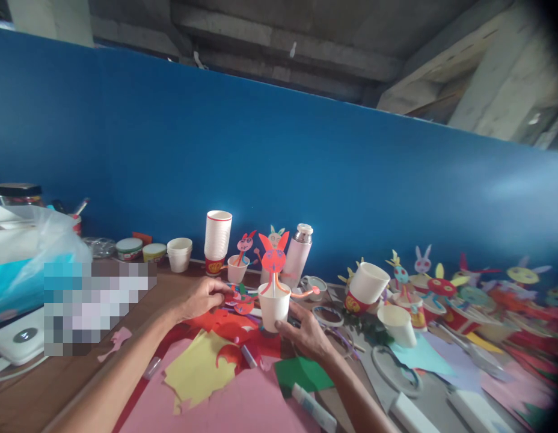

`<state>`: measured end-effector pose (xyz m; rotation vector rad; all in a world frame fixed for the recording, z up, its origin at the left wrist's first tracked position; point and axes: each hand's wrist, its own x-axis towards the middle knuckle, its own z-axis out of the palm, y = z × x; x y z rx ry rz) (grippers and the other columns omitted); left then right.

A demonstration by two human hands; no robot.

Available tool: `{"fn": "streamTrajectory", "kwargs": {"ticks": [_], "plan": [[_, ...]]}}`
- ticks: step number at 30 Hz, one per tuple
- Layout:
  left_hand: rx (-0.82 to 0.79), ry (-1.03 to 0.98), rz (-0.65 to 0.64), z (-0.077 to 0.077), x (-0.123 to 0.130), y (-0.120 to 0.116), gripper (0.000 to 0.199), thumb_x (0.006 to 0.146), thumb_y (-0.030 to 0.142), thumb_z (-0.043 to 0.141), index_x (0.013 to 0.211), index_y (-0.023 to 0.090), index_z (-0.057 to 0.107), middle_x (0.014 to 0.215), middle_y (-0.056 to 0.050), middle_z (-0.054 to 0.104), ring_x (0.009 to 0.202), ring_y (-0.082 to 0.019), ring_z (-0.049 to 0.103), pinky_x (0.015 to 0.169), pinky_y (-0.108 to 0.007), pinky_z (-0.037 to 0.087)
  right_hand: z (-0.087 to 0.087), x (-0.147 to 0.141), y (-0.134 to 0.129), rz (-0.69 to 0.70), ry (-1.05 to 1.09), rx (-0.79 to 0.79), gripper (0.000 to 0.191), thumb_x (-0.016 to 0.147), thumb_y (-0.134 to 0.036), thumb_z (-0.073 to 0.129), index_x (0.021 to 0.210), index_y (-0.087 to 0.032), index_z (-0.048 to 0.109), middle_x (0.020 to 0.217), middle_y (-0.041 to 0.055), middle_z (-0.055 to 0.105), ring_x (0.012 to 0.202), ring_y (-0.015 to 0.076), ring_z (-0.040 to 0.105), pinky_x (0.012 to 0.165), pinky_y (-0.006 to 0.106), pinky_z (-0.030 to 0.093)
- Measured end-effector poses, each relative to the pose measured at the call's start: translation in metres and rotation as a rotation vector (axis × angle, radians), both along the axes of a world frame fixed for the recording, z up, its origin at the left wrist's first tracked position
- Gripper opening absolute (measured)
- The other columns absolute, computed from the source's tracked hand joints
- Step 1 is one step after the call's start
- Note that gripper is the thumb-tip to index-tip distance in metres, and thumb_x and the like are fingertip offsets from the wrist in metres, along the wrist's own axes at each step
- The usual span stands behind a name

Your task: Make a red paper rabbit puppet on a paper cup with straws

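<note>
My right hand [309,331] grips a white paper cup [274,310] low on its right side, thumb in front. From the cup rises an orange-red paper rabbit [273,260] with a drawn blue face and thin paper arms, one reaching right. Left of the cup, my left hand [209,297] has its fingers stretched loosely beside red paper cut-outs [242,304] with blue markings. Whether its fingertips touch them I cannot tell. Below both hands lie a yellow paper sheet [200,367], a pink sheet [216,409] and a green piece [301,374].
Behind stand a stack of paper cups [218,234], another rabbit cup [237,269] and a pink thermos [298,255]. Several paper-animal cups [441,288] crowd the right. A glue stick [314,408], tape roll [328,316] and scissors [398,370] lie nearer. A plastic bag [39,246] sits left.
</note>
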<state>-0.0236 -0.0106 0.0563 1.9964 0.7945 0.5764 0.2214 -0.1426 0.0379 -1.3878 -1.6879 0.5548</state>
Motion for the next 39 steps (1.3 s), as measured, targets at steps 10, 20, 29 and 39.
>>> {"fn": "streamTrajectory", "kwargs": {"ticks": [10, 20, 29, 39], "plan": [[-0.041, -0.001, 0.023, 0.008, 0.000, -0.005, 0.033, 0.068, 0.025, 0.044, 0.090, 0.013, 0.066, 0.062, -0.001, 0.058, 0.054, -0.012, 0.049, 0.051, -0.020, 0.041, 0.000, 0.000, 0.000, -0.010, 0.008, -0.030, 0.039, 0.072, -0.038, 0.059, 0.105, -0.018, 0.058, 0.099, 0.0054, 0.063, 0.093, 0.0249, 0.056, 0.083, 0.035, 0.043], [-0.037, 0.016, 0.037, 0.012, -0.001, -0.006, 0.029, 0.068, 0.028, 0.045, 0.083, 0.012, 0.064, 0.065, -0.002, 0.059, 0.056, -0.013, 0.051, 0.051, -0.022, 0.041, 0.000, -0.001, 0.000, -0.025, 0.002, -0.019, 0.040, 0.073, -0.038, 0.059, 0.107, -0.019, 0.058, 0.099, 0.0054, 0.063, 0.092, 0.0245, 0.056, 0.082, 0.035, 0.043], [-0.036, 0.009, 0.031, 0.007, -0.002, -0.003, 0.026, 0.071, 0.029, 0.046, 0.082, 0.013, 0.062, 0.061, -0.001, 0.059, 0.050, -0.011, 0.050, 0.050, -0.021, 0.039, -0.001, -0.001, 0.000, -0.027, -0.019, -0.024, 0.037, 0.073, -0.036, 0.059, 0.105, -0.018, 0.058, 0.097, 0.0048, 0.063, 0.090, 0.0232, 0.056, 0.081, 0.033, 0.043], [-0.050, -0.015, 0.044, 0.004, -0.001, -0.001, 0.028, 0.070, 0.028, 0.044, 0.082, 0.012, 0.064, 0.060, -0.002, 0.060, 0.054, -0.013, 0.052, 0.050, -0.021, 0.039, -0.001, -0.001, -0.001, -0.028, -0.008, -0.020, 0.038, 0.073, -0.038, 0.059, 0.105, -0.017, 0.059, 0.097, 0.0050, 0.063, 0.089, 0.0234, 0.056, 0.080, 0.033, 0.043]]}}
